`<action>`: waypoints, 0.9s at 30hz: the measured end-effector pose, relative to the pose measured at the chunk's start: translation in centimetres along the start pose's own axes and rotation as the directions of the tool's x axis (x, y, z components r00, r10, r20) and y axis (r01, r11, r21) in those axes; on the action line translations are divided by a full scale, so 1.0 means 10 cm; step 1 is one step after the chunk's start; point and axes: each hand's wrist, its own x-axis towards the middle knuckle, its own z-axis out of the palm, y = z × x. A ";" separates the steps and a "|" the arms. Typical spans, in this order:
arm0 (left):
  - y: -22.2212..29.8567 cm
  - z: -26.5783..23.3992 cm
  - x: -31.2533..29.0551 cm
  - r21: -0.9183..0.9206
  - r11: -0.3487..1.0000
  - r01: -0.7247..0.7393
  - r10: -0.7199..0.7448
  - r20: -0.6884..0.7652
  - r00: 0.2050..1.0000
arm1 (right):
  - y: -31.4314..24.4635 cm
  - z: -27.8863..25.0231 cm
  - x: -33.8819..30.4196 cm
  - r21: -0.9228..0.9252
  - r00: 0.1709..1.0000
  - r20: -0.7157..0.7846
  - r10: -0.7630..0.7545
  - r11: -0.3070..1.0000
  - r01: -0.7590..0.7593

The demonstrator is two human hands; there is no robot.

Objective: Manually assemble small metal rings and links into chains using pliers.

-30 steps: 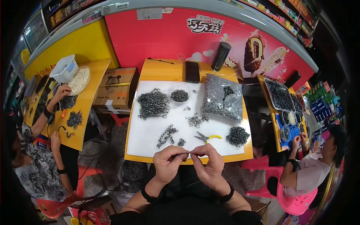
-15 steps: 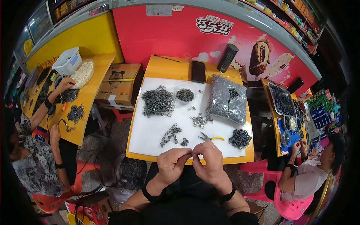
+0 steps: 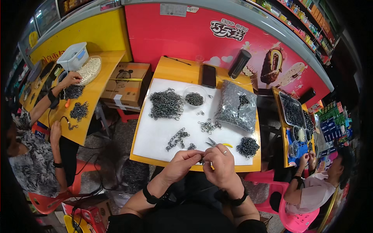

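Note:
My left hand (image 3: 182,166) and my right hand (image 3: 220,166) meet at the near edge of the white sheet (image 3: 155,136), fingertips pinched together. A small dark piece shows between them, too small to make out. Just beyond my right hand lie pliers (image 3: 211,142) with yellow handles, partly covered by that hand. Near them are a short length of dark chain (image 3: 178,139), a few links (image 3: 192,146) and a scatter of loose metal rings (image 3: 209,126). A heap of dark chain (image 3: 247,147) rests at the right.
Farther back are a large chain pile (image 3: 166,104), a clear tub of rings (image 3: 194,98), a bulging plastic bag (image 3: 236,106), a phone (image 3: 209,76) and a black cylinder (image 3: 239,63). One person works at a table (image 3: 93,112) on the left, another at the right.
My hands have turned a little, and the dark piece between the fingertips shows more. My right hand now covers part of the pliers' handles. The whole view has shifted slightly.

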 end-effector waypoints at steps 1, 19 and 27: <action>-0.01 0.01 0.01 0.047 0.999 0.027 -0.027 -0.006 1.000 | 0.00 0.00 -0.01 -0.014 1.000 -0.009 -0.005 1.000 0.005; -0.05 0.05 0.05 0.559 0.806 -0.195 0.240 -0.008 0.971 | 0.82 -0.15 -0.89 -0.231 0.899 0.129 0.419 0.894 -0.384; 0.08 0.24 0.08 0.922 0.194 -0.335 0.456 0.218 0.863 | 1.02 -0.06 -1.11 -0.392 0.881 0.201 0.429 0.859 -0.329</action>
